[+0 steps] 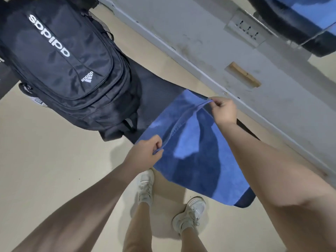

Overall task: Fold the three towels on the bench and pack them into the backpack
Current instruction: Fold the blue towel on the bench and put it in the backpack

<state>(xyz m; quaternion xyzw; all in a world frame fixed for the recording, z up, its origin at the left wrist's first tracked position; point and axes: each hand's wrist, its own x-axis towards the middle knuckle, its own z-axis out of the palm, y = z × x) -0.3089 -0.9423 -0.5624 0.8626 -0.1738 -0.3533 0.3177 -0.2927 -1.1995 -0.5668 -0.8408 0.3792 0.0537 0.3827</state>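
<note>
A blue towel (198, 160) lies spread over the near end of a dark padded bench (154, 88). My left hand (145, 153) pinches the towel's near-left corner. My right hand (224, 110) pinches its far corner, lifted a little off the bench, so the edge between my hands is raised. A black backpack (61, 57) with white lettering stands on the bench's far end, to the left of the towel, with its zips shut as far as I can see. I see only this one towel.
A grey wall (218, 51) with a socket plate (245, 31) runs along the bench's right side. Beige floor (45, 160) lies to the left and below. My feet in pale trainers (189, 215) stand by the bench's near end.
</note>
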